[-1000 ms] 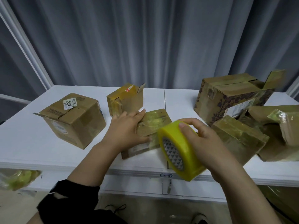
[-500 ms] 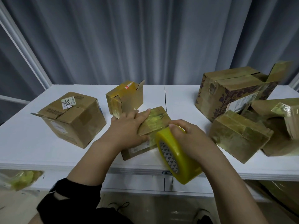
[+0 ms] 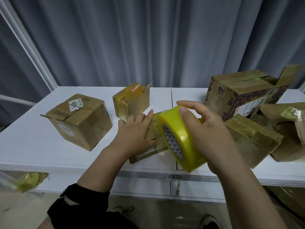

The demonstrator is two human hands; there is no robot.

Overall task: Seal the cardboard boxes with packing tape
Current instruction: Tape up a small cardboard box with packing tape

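At least six cardboard boxes: cube box and open-flapped box on the left, flat box near, patterned box, taped box and crumpled box on the right. One yellow tape roll. Two hands: left hand, right hand.

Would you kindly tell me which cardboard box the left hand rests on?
The small flat box at the front edge, under the left hand, beside the yellow tape roll; the others are not under it.

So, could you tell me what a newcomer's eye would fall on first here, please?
The bright yellow packing tape roll, gripped by the right hand at centre front. Beside it the left hand presses flat on a small cardboard box near the front edge of the white table. Tape-wrapped boxes crowd the table's right side.
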